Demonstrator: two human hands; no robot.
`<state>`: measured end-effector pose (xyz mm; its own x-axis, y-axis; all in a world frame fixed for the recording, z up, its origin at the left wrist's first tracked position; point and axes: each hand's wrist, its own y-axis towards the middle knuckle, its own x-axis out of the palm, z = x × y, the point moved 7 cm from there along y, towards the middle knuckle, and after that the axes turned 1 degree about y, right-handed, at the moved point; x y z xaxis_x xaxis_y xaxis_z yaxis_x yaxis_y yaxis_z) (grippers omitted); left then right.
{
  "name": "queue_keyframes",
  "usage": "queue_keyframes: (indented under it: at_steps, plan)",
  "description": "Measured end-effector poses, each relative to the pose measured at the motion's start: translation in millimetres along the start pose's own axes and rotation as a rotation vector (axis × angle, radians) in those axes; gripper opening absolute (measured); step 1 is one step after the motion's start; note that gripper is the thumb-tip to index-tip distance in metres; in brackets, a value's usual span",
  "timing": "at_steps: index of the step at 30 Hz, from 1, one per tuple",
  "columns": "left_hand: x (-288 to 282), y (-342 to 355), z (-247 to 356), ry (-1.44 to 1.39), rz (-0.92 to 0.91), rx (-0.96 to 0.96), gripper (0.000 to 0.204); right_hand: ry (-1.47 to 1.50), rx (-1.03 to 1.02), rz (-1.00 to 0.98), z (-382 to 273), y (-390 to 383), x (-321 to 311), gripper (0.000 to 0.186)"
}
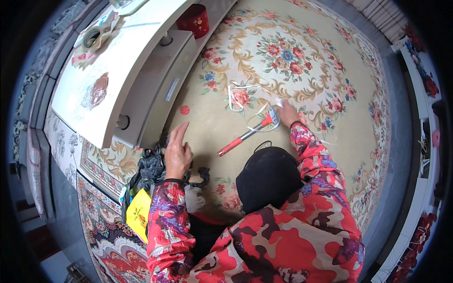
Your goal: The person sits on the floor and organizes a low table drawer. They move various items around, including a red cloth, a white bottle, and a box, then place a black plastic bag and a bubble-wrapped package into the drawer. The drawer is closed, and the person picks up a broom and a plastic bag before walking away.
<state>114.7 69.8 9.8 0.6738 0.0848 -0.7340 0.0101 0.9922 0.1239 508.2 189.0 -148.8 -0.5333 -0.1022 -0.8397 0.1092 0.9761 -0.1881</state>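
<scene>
My right hand [287,114] reaches over the carpet, its fingers closed and partly blurred around a small white piece at the fingertips. That piece seems to belong to the thin white strip [231,96] that lies in loose loops on the carpet. Beside this hand is a scraper-like tool [246,135] with a red handle, a silver shaft and a flat bluish-white head. My left hand [177,154] is raised near the cabinet's lower edge, fingers stretched and apart, with nothing in it. Crumpled black plastic bags [151,167] lie close to it.
A white cabinet [71,106] with a drawer stands at the left; a tape roll [91,38] is on its top. A red bucket-like container [193,21] sits in its lower part. The flowered carpet [321,42] spreads ahead. A yellow packet [138,214] lies by my left forearm.
</scene>
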Motion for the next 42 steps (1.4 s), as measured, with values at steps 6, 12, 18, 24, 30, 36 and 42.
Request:
queue_keyframes:
  at_steps: [6,12,18,24,30,36,42]
  plan:
    - [12,11,42,-0.712,-0.153,0.008,0.073,0.182,-1.118,-0.800,-287,-103,-2,0.024]
    - [-15,15,7,-1.043,-0.008,-0.247,0.036,1.410,-0.506,-0.753,-386,-61,-27,0.016]
    - [-49,18,-23,-0.634,0.128,-0.157,0.030,1.209,-0.560,-0.552,-390,-60,35,0.021]
    - [-81,8,-54,-0.286,0.399,-0.108,0.020,1.005,-0.374,-1.265,-380,-127,112,0.066]
    - [-72,10,-81,-1.210,0.365,-0.365,0.024,0.778,-0.480,-1.082,-397,-122,99,0.027]
    - [-68,16,-71,-1.575,0.426,-0.335,0.019,1.059,-0.432,-0.946,-400,-121,71,0.019]
    - [-70,6,-60,-0.146,0.389,-0.381,0.033,0.262,-0.992,-0.378,-402,-116,49,0.018]
